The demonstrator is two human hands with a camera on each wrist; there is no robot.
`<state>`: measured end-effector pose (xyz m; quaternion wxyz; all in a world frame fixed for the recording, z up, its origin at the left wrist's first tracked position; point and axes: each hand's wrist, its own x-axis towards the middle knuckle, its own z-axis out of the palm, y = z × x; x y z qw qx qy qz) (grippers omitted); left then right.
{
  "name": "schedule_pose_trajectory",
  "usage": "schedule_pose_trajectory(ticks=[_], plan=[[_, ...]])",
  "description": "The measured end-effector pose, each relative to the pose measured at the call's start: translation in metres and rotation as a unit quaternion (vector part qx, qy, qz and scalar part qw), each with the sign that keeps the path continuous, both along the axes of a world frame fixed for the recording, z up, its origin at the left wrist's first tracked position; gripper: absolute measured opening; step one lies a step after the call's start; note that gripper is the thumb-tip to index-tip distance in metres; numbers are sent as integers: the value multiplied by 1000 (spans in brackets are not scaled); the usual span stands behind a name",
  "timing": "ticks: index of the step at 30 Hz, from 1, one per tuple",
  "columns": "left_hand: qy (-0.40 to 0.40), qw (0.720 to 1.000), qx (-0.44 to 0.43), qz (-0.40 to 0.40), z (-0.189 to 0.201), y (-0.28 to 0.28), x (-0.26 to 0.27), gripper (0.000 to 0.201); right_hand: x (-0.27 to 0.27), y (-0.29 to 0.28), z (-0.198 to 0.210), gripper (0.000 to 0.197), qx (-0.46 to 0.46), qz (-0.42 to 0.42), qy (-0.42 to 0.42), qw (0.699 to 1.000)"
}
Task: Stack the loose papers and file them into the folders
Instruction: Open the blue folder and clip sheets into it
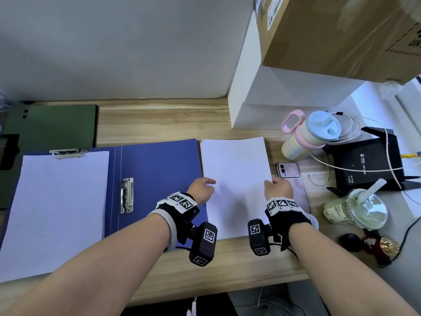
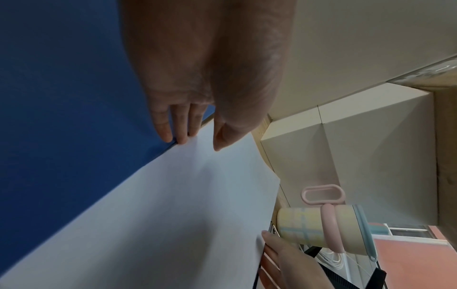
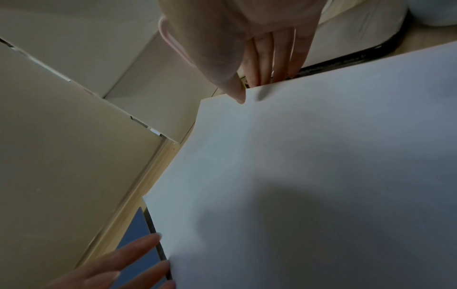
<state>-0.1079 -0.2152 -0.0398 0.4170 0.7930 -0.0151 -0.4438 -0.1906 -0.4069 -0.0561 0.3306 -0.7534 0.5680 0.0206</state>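
A stack of loose white papers [image 1: 237, 179] [image 2: 173, 205] [image 3: 296, 156] lies on the wooden desk, just right of an open blue folder [image 1: 159, 165] [image 2: 61, 97] [image 3: 138, 234]. The folder's left half holds a clipped white sheet [image 1: 59, 213], and a metal clip [image 1: 127, 195] sits on its right half. My left hand [image 1: 205, 187] [image 2: 197, 144] has straight fingers against the stack's left edge and its thumb on top. My right hand [image 1: 276, 185] [image 3: 249, 91] pinches the right edge, thumb on top and fingertips hidden behind the edge.
A dark green folder [image 1: 52, 128] lies at the back left. Right of the stack are a phone [image 1: 287, 170], a pastel bottle [image 1: 312, 137], a black router [image 1: 364, 160] with cables and a drink cup [image 1: 357, 208]. A white box [image 1: 262, 99] and cardboard box [image 1: 341, 35] stand behind.
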Motion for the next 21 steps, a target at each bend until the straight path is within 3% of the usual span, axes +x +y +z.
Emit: schedule_pose_trajectory(ticks=[5, 15, 19, 21], plan=[[-1, 1000, -1, 0, 1, 0, 0, 40, 2, 4, 5, 20, -9, -7, -18, 1000], [11, 1000, -15, 6, -1, 2, 2, 44, -3, 10, 15, 40, 25, 25, -43, 998], [28, 993, -67, 94, 3, 6, 6, 53, -3, 5, 35, 38, -36, 14, -109, 993], [51, 987, -102, 116, 10, 10, 10, 67, 1, 0, 44, 31, -56, 13, -157, 986]])
